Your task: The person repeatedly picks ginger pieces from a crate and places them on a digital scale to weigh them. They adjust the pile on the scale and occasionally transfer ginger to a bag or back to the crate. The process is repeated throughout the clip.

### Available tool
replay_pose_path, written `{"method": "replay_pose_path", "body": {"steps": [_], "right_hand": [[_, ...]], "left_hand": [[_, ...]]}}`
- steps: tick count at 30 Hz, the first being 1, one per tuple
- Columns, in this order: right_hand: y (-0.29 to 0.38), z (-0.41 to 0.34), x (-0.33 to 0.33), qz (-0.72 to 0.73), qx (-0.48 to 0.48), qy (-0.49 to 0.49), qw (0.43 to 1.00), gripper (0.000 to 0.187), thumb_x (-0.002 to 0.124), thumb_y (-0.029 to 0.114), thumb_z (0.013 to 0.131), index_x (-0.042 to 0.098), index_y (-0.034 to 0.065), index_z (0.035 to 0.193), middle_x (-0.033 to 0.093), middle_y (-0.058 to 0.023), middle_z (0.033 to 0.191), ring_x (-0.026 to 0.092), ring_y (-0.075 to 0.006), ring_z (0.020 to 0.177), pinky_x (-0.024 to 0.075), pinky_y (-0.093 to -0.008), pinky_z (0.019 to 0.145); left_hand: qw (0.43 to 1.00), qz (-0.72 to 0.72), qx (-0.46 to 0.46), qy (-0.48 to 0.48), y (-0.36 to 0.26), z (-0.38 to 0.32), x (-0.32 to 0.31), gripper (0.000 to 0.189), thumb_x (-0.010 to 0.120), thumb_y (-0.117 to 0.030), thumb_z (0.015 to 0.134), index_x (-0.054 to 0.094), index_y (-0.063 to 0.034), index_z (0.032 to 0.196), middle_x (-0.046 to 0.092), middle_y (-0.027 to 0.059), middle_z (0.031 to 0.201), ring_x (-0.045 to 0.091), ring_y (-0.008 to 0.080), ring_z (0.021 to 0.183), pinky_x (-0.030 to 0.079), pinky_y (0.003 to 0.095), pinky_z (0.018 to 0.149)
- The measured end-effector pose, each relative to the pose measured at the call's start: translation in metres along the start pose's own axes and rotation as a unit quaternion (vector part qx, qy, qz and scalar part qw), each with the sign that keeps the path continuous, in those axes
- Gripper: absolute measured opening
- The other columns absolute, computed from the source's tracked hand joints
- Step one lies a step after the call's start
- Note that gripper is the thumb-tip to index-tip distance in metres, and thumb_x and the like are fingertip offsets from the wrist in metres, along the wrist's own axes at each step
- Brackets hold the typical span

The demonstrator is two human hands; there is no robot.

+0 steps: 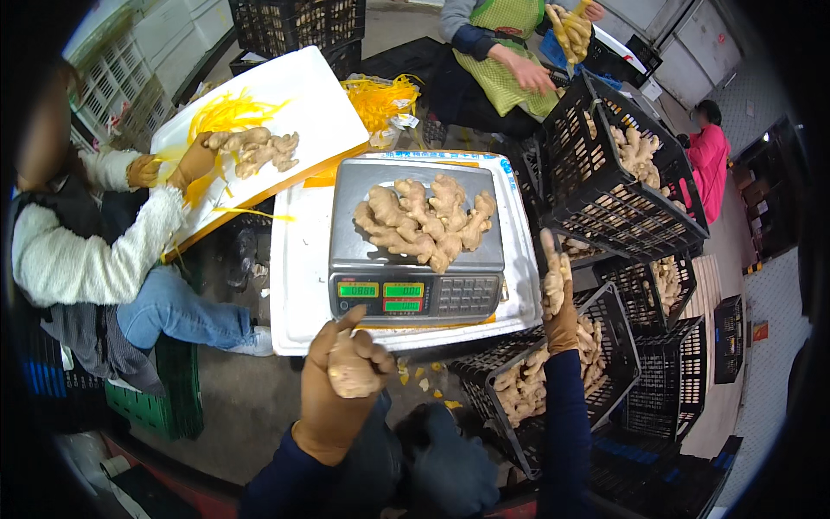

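Several pieces of ginger root (425, 220) lie on the metal pan of a digital weighing scale (415, 295), whose display is lit green. The scale rests on a white foam box lid (298, 279). Just in front of the scale, my left hand (343, 383), in a brown glove, holds a chunk of ginger (352, 366) in its palm. To the right of the scale my right hand (561, 311), gloved too, grips a slim piece of ginger (556, 276) above a black plastic crate (622, 383) with ginger inside.
At left, a gloved co-worker (97, 246) handles ginger and yellow strips on a white foam board (311, 97). Beyond the scale, another person in a green apron (499, 39) holds bundled ginger. Black crates of ginger (622, 194) are stacked at right. Someone in pink (707, 162) is farther back.
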State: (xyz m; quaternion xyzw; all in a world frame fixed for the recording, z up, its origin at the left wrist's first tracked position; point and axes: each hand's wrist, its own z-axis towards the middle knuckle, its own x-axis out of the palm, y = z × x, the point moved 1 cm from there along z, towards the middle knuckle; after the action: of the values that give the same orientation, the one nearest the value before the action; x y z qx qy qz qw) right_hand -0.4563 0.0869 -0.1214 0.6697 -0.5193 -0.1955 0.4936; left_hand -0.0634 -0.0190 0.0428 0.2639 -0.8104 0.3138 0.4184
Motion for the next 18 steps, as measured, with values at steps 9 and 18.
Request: {"method": "replay_pose_path", "body": {"steps": [9,18], "right_hand": [[0.012,0.044,-0.019,-0.557,-0.089,0.076,0.822,0.062,0.058,0.052,0.089,0.059,-0.0084,0.099,0.064,-0.016,0.077,0.062,-0.0262,0.064,0.0514,-0.0367,0.063],[0.026,-0.069,0.138,-0.229,-0.018,0.296,0.927,0.066,0.058,0.041,0.091,0.038,-0.005,0.134,0.06,-0.0173,0.118,0.066,-0.0206,0.089,0.0551,-0.0275,0.071]], "left_hand": [[0.967,0.253,0.034,0.029,-0.009,0.103,-0.045,0.047,0.044,-0.022,0.09,0.044,-0.005,0.134,0.058,0.0141,0.122,0.049,0.01,0.069,0.043,0.0251,0.066],[0.904,0.396,0.004,0.16,-0.005,0.17,-0.043,0.043,0.043,-0.023,0.1,0.038,0.0,0.137,0.059,0.0225,0.121,0.055,0.0097,0.068,0.048,0.0214,0.058]]}}
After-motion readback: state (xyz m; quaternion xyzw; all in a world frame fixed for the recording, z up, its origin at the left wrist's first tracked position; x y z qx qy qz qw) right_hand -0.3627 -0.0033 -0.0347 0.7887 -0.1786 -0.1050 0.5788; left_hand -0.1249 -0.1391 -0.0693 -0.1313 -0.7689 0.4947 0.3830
